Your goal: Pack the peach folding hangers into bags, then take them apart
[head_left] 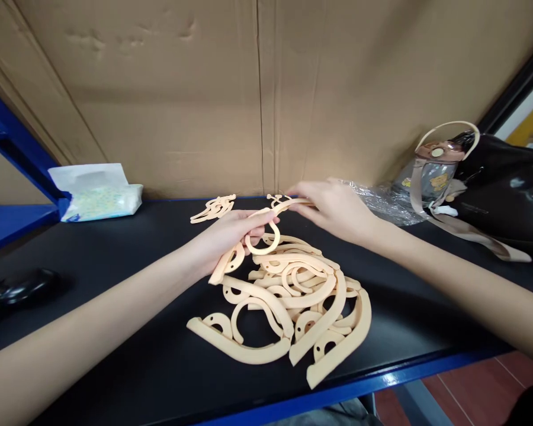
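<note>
A cream plastic folding hanger is held up between both hands over the far side of a pile of similar hangers. My left hand is closed around its middle, with the round hook curving below the thumb and one arm sticking out under the palm. My right hand pinches the other arm, which points to the right; its fingertips are partly hidden. In the pile, curved arms and hooks overlap, several with small holes in their rounded inner plates.
Small cream pieces lie at the back of the black table. A tissue pack is back left, a black object at left. Clear plastic wrap, a bottle and a black bag are at right. Cardboard stands behind.
</note>
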The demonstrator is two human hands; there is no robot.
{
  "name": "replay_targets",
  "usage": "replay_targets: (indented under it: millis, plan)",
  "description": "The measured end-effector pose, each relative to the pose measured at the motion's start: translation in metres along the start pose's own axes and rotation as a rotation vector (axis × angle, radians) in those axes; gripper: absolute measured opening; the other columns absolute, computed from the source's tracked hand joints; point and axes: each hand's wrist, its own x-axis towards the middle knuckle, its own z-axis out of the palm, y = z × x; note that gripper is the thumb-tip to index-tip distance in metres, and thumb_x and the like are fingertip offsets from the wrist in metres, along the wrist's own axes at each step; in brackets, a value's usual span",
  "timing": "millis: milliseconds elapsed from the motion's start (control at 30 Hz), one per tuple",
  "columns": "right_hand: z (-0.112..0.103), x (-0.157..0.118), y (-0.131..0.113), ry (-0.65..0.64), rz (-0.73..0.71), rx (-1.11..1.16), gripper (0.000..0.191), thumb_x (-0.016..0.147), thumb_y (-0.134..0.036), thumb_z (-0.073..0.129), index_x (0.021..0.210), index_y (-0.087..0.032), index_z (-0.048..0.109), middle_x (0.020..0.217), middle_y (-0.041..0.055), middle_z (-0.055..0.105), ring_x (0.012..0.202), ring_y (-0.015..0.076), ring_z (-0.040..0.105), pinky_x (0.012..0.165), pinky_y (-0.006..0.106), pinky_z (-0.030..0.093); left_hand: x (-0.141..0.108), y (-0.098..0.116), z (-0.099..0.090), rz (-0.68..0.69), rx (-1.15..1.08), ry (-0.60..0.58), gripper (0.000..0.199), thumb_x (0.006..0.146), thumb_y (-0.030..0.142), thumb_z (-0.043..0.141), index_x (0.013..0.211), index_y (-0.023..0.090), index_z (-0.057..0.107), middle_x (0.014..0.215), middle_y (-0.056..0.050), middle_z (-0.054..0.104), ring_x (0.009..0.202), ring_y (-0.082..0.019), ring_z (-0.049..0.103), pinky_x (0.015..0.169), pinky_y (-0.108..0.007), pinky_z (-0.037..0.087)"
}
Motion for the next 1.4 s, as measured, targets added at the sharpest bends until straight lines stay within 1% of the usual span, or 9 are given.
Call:
replay_targets:
  millis: [200, 333, 467, 600, 900, 1133, 1200, 1300, 1400]
  plan:
    - [0.008, -0.001, -0.014, -0.115, -0.430, -0.336, 0.026, 0.099, -0.015, 0.034, 0.108, -0.014, 0.058, 0.093, 0.0083, 0.064, 0.081, 0.0197, 0.059, 0.065, 0.031, 0.034, -0.009, 0.003, 0.009, -0.041, 0.203, -0.038, 0.050, 0.069, 0.035, 0.079, 0.052, 0.018, 0.036, 0.049, 0.008, 0.028, 0.042, -0.004, 0.021, 0.039, -0.020, 0.016]
    - [0.014, -0.012, -0.018, -0.148, -0.477, -0.315, 0.026, 0.100, -0.022, 0.032, 0.104, -0.014, 0.056, 0.084, 0.0063, 0.063, 0.068, 0.0173, 0.057, 0.054, 0.031, 0.028, -0.012, 0.006, 0.013, -0.116, 0.302, -0.072, 0.049, 0.069, 0.043, 0.077, 0.050, 0.018, 0.038, 0.048, 0.007, 0.029, 0.043, -0.006, 0.023, 0.041, -0.022, 0.014]
    - [0.012, -0.019, -0.024, -0.292, -0.272, -0.199, 0.022, 0.098, -0.026, 0.039, 0.105, -0.014, 0.056, 0.083, 0.0071, 0.066, 0.062, 0.0173, 0.058, 0.049, 0.030, 0.022, -0.013, 0.013, 0.020, -0.145, 0.541, 0.015, 0.044, 0.071, 0.041, 0.073, 0.048, 0.018, 0.043, 0.048, 0.004, 0.037, 0.044, -0.008, 0.028, 0.041, -0.024, 0.015]
    - [0.014, -0.004, 0.012, -0.362, 0.240, -0.114, 0.020, 0.093, -0.017, 0.043, 0.102, -0.016, 0.062, 0.082, 0.0104, 0.071, 0.070, 0.0213, 0.064, 0.058, 0.028, 0.032, -0.021, 0.019, 0.025, -0.051, 0.776, 0.064, 0.032, 0.073, 0.038, 0.070, 0.054, 0.017, 0.054, 0.049, 0.003, 0.040, 0.044, -0.009, 0.031, 0.042, -0.024, 0.017]
    - [0.059, 0.031, 0.103, -0.257, 0.561, -0.015, 0.029, 0.091, -0.014, 0.041, 0.090, -0.009, 0.070, 0.096, 0.0200, 0.071, 0.092, 0.0274, 0.066, 0.073, 0.030, 0.042, -0.027, 0.017, 0.021, 0.048, 0.459, 0.010, 0.035, 0.072, 0.025, 0.059, 0.053, 0.019, 0.030, 0.048, 0.008, 0.026, 0.043, -0.006, 0.018, 0.041, -0.021, 0.013]
    - [0.033, 0.024, 0.045, -0.152, 0.471, 0.417, 0.051, 0.101, -0.033, 0.019, 0.117, -0.012, 0.063, 0.109, 0.0115, 0.070, 0.095, 0.0159, 0.066, 0.079, 0.025, 0.049, -0.012, 0.018, 0.017, 0.370, 0.323, -0.006, 0.020, 0.076, 0.026, 0.037, 0.074, 0.016, 0.054, 0.080, -0.005, 0.060, 0.075, -0.019, 0.055, 0.068, -0.029, 0.045]
    - [0.020, 0.016, 0.015, -0.247, 0.363, 0.843, 0.062, 0.100, -0.046, 0.013, 0.112, -0.014, 0.065, 0.100, 0.0097, 0.072, 0.085, 0.0137, 0.068, 0.076, 0.025, 0.052, -0.007, 0.015, 0.015, 0.433, 0.410, 0.074, 0.028, 0.084, 0.028, 0.037, 0.087, 0.014, 0.061, 0.099, -0.007, 0.063, 0.096, -0.022, 0.057, 0.082, -0.032, 0.044]
    - [0.008, 0.004, -0.013, -0.307, 0.318, 1.230, 0.036, 0.091, -0.044, 0.051, 0.102, -0.014, 0.067, 0.078, 0.0034, 0.069, 0.067, 0.0105, 0.063, 0.067, 0.024, 0.052, -0.005, 0.010, 0.012, 0.418, 0.475, 0.078, 0.036, 0.093, 0.041, 0.039, 0.100, 0.016, 0.064, 0.106, -0.008, 0.064, 0.100, -0.022, 0.057, 0.083, -0.031, 0.046]
    - [0.004, -0.004, -0.012, -0.207, 0.407, 1.188, 0.019, 0.081, -0.027, 0.065, 0.095, -0.014, 0.068, 0.071, -0.0015, 0.063, 0.057, 0.0067, 0.054, 0.058, 0.020, 0.048, -0.011, 0.009, 0.009, 0.327, 0.433, 0.046, 0.037, 0.093, 0.046, 0.045, 0.101, 0.014, 0.063, 0.096, -0.007, 0.065, 0.078, -0.017, 0.061, 0.063, -0.025, 0.049]
